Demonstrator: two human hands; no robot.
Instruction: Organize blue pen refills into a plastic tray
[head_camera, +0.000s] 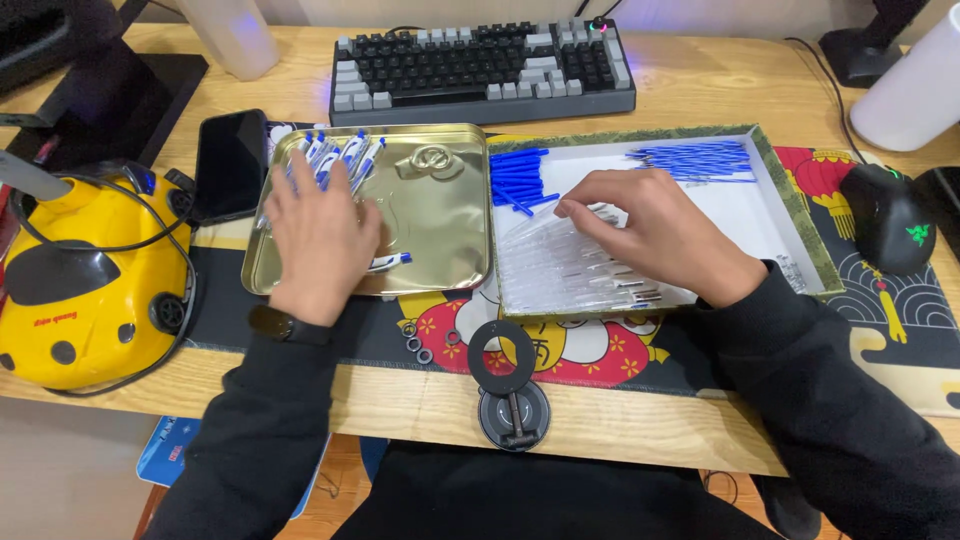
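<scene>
I see the clear pen barrels (575, 270) lying in a row in the near-left part of the white box (760, 215), and my right hand (650, 235) rests on top of them, fingers bent and pressing at the row's far edge; I cannot tell whether it has one pinched. Sorting seems to be why the box is laid out so: blue caps (518, 178) sit in a pile at its far-left, blue refills (695, 160) along its far edge, each kind apart.

My left hand (322, 240) lies flat and spread in the gold tin tray (450, 215), palm down, gripping nothing. Finished pens (335, 155) lie just beyond its fingertips in the tray's far-left corner, and one more pen (388, 262) lies beside the thumb. The tray touches the box's left side, so both are within short reach.

Further out: a phone (232, 165) left of the tray, a yellow helmet-like device (85, 285), a keyboard (483, 68) behind, a mouse (890, 215) right.
</scene>
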